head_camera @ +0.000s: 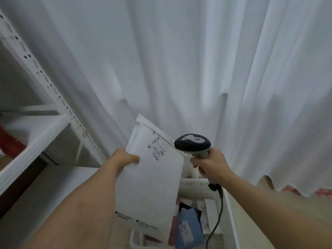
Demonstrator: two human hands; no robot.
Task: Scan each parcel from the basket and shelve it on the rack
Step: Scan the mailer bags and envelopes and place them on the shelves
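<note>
My left hand [124,159] grips the left edge of a large white padded mailer [152,178], held upright above the basket with its shipping label [156,146] facing me. My right hand [209,165] grips the handle of a black and grey barcode scanner [192,143], whose head sits just right of the label, close to the mailer's edge. The scanner's black cable [216,218] hangs down into the white basket [195,187]. Several parcels lie in the basket, among them a blue one [188,227].
A white metal rack [34,133] stands at the left, its perforated upright [53,94] running diagonally; a red item [10,142] lies on its shelf. White curtains [197,60] hang close behind the basket. Floor shows at the lower right.
</note>
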